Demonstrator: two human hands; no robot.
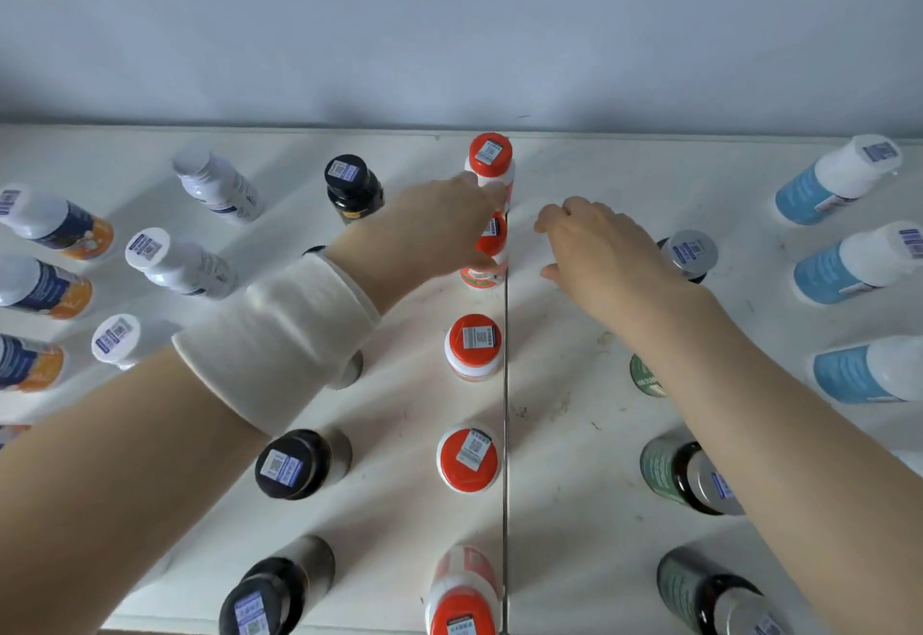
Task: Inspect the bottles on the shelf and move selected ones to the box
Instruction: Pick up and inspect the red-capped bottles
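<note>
- Left hand [424,230]: its fingers [474,185] and thumb curl round the white plastic bottle with the red round cap [492,235], which stands upright between them.
- Right hand [594,255]: fingers loosely bent, holding nothing; the bottle lies just left of its fingertips, so the left is nearer.
</note>
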